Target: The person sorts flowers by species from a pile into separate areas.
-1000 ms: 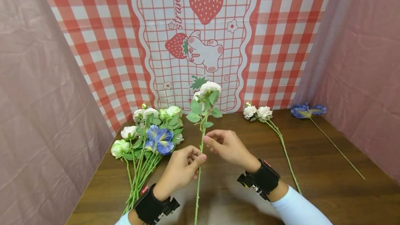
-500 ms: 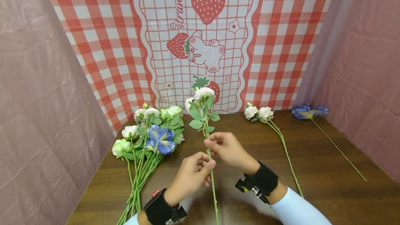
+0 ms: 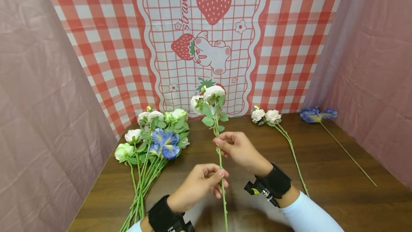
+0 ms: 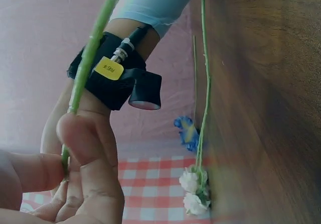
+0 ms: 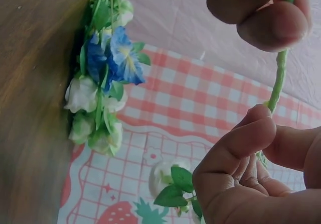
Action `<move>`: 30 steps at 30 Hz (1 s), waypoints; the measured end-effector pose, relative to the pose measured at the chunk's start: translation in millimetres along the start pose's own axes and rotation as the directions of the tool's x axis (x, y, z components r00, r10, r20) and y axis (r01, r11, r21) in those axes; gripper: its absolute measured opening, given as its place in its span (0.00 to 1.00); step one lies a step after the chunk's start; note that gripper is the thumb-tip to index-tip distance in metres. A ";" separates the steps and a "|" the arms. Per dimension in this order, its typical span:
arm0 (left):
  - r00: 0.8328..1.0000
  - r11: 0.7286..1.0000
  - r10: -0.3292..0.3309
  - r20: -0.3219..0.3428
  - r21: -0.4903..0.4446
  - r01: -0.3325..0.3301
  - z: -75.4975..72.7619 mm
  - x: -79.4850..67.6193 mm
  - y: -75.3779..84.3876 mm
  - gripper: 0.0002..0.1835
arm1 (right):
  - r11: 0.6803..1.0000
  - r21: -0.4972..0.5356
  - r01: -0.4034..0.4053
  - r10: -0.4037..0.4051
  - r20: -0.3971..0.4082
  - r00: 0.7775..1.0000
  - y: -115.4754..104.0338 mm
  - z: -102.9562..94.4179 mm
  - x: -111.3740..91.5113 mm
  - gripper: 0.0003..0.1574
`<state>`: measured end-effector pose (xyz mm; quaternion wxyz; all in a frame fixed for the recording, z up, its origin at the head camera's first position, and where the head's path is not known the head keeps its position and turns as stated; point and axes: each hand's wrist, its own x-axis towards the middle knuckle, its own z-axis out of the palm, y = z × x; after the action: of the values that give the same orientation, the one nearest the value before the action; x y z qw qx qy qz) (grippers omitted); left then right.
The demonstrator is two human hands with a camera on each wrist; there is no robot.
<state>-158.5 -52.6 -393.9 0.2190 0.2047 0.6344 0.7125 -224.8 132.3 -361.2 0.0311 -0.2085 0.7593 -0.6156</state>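
Observation:
Both hands hold one white artificial flower (image 3: 214, 94) upright over the middle of the table, its blooms up and its green stem running down past the lower frame edge in the head view. My left hand (image 3: 202, 183) pinches the stem (image 3: 224, 203) between thumb and fingers. Higher up, just below the leaves, my right hand (image 3: 239, 149) pinches the same stem with thumb and forefinger. In the right wrist view, the leaves (image 5: 175, 188) and part of a white bloom show behind the right fingers.
A bunch of white and green flowers (image 3: 176, 115) with a blue iris (image 3: 165, 144) lies on the table's left. To the right lie a white two-bloom stem (image 3: 291, 146) and another blue iris (image 3: 317, 115). A checked strawberry cloth (image 3: 283, 46) hangs behind the table (image 3: 341, 196).
The flower has shifted slightly to the right, its stem now leaning the other way. My left hand has moved right and lower along it, while the right hand now pinches the stem.

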 end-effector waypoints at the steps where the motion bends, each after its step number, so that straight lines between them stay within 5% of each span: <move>1: 1.000 1.000 0.005 -0.006 0.006 -0.005 0.2 -0.3 0.2 0.14 | 1.000 0.011 -0.003 0.003 0.006 1.000 -1.2 -0.5 -0.4 0.13; 10: 0.998 0.997 0.050 -0.029 0.059 -0.048 1.0 -1.7 2.0 0.14 | 0.995 0.098 -0.014 0.007 0.074 0.997 -6.9 -4.0 -2.7 0.17; 30: 0.998 0.995 0.019 -0.056 0.098 -0.014 1.2 -0.8 -0.4 0.14 | 0.991 0.129 -0.039 0.022 0.136 0.990 -1.7 -1.8 -2.1 0.19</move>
<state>-157.1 -52.1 -394.2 0.1848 0.2002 0.6726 0.6881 -223.1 134.4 -359.6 0.1053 -0.2355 0.7165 -0.6482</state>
